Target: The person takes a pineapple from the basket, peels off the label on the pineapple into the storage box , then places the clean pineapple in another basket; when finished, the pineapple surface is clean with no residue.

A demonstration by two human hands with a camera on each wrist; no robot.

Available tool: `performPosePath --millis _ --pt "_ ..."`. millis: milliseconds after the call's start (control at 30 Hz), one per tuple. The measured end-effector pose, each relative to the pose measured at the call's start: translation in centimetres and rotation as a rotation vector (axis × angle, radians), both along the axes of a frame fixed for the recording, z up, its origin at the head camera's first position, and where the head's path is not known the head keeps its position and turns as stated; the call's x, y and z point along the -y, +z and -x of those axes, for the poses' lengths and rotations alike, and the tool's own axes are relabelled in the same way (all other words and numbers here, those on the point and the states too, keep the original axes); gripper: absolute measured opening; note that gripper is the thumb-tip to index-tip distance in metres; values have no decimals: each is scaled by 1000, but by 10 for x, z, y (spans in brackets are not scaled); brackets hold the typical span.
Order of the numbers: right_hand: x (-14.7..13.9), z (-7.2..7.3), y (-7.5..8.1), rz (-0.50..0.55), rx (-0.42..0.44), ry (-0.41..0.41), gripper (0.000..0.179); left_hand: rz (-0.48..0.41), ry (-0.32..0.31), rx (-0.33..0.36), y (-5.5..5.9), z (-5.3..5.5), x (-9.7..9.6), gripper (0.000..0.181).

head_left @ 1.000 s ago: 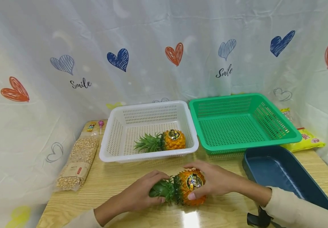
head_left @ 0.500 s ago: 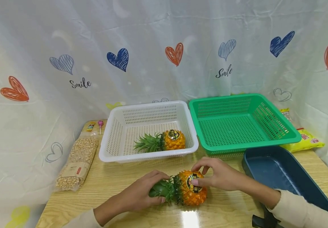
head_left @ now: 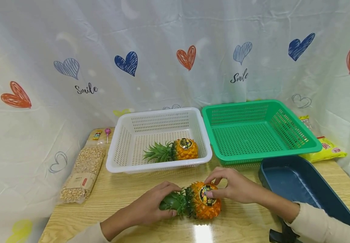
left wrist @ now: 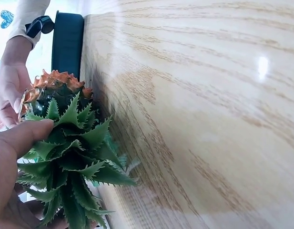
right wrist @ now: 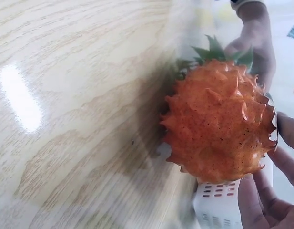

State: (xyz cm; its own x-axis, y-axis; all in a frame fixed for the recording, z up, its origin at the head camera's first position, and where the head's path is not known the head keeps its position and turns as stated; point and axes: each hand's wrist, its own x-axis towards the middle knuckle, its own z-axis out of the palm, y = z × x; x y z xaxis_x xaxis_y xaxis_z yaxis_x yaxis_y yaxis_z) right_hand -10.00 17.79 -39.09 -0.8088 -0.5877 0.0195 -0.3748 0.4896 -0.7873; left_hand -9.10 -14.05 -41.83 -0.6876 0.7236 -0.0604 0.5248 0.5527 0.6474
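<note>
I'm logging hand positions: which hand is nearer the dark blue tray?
Right: the right hand touches the tabletop pineapple, left of the dark blue tray; the left hand grips that pineapple's leafy crown, farther left.

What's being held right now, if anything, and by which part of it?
The nearer pineapple: the left hand holds it by its leafy crown. The right hand touches its label; whether it grips there cannot be told.

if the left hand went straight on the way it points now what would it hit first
Most likely the orange body of the pineapple whose leaves the left hand holds: that part lies just ahead in the head and left wrist views, though exact depth is hard to judge.
</note>
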Motion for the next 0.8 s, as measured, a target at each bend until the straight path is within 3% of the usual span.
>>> performPosePath --millis 267,800 --pt "1 0 2 44 65 -6 25 0 -3 8 1 0 1 57" --pt "6 0 8 59 46 7 17 -1 -2 7 1 0 1 56"
